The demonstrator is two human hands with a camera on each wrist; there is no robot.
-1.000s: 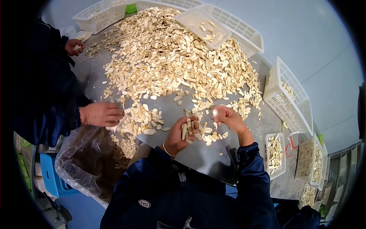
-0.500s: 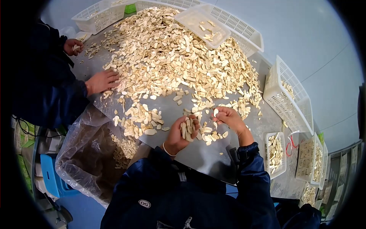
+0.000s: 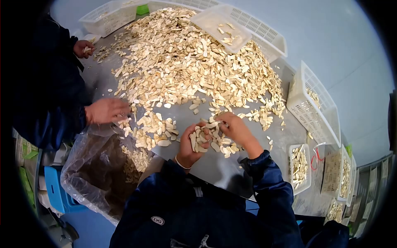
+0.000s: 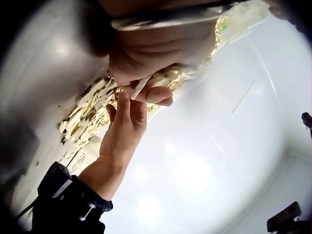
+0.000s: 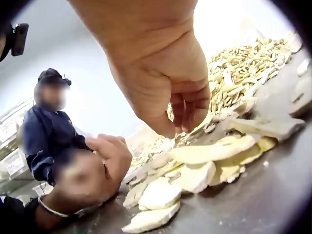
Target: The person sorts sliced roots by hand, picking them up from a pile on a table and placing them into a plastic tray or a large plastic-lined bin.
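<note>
My left hand (image 3: 191, 144) is cupped round several pale, dried-looking oblong slices (image 3: 196, 140), palm up, low over the metal table. My right hand (image 3: 236, 129) is close beside it, with its fingertips down at a small heap of loose slices (image 3: 223, 145). In the right wrist view the thumb and fingers of that right hand (image 5: 168, 92) point down just above the slices (image 5: 195, 170); I cannot tell if a slice is between them. The left wrist view has the right fingertips right by the fingers of the left hand (image 4: 151, 63).
A large pile of slices (image 3: 186, 62) covers the metal table (image 3: 182, 113). White baskets (image 3: 314, 109) and a tub of slices (image 3: 300, 165) stand right; a shallow tray (image 3: 219, 27) rests on the pile. Another person's hand (image 3: 107, 110) is left, above a plastic-lined container (image 3: 87, 169).
My right hand has moved left and in toward my left hand; the slice seen in its fingers earlier no longer shows there. The other person's hand went to the pile and back.
</note>
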